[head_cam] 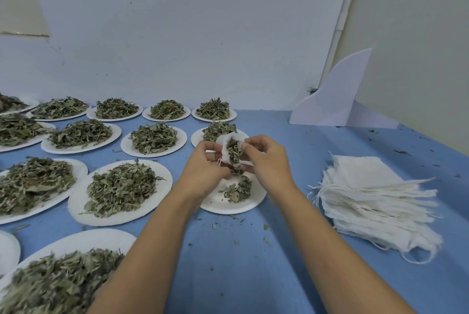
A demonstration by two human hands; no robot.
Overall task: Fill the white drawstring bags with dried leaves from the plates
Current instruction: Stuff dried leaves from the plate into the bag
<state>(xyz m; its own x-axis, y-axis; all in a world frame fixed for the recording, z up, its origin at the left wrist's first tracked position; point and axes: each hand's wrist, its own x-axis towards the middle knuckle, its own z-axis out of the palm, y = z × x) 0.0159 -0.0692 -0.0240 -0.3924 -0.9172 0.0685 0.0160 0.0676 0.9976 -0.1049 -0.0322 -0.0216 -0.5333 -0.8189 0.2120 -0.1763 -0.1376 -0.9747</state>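
- Nearest, bottom left: round white plate (101,236), flat and matte, heaped with crumpled grey-green dried leaves (63,280).
- Blue bench (241,275), smooth top, speckled with leaf crumbs.
- Right side: stack of empty bags (375,202), thin fibrous white fabric, frayed edges, loose strings trailing off its left side.
- Centre: nearly bare plate (218,202), with a small leaf clump (238,190) on it.
- Just above that plate: drawstring bag (229,146) held in the air, mouth towards the camera, stuffed with leaves.
- Left hand (205,164) curled, pinching the bag's left rim and the pink-tinged string.
- Right hand (266,158) curled, pinching the right rim.
- Beyond: rows of heaped plates (127,147) running left and back to the wall.
- Far right: white fin-shaped panel (335,100), smooth, standing upright against the pale wall (190,34).
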